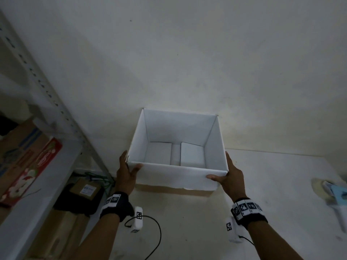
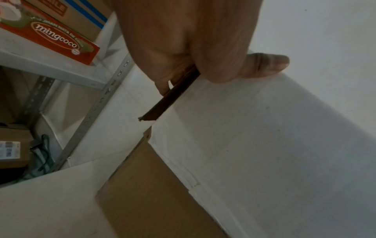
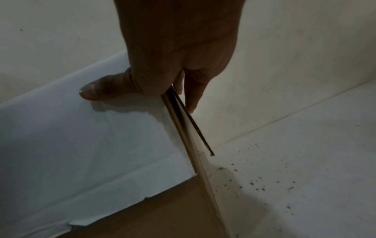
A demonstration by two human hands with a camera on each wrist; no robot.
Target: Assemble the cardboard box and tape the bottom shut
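A white cardboard box (image 1: 176,177) stands upright with its top open, close to the wall. On its floor two inner flaps (image 1: 192,154) lie folded in with a gap between them. My left hand (image 1: 127,171) grips the near left corner, thumb (image 2: 268,64) on the near wall and fingers along the left side. At the near right corner my right hand (image 1: 229,177) holds the box the same way, its thumb (image 3: 97,90) on the near wall. In both wrist views a thin brown cardboard edge (image 2: 173,98) (image 3: 189,128) runs down from under the fingers. Brown cardboard (image 3: 162,217) shows below the near wall.
A grey metal shelf (image 1: 47,175) on the left carries a red carton (image 1: 32,169) and brown boxes. Below it sit a labelled parcel (image 1: 86,188) and green cable. A blurred pale blue and white object (image 1: 332,194) lies at the right on the white surface (image 1: 281,203).
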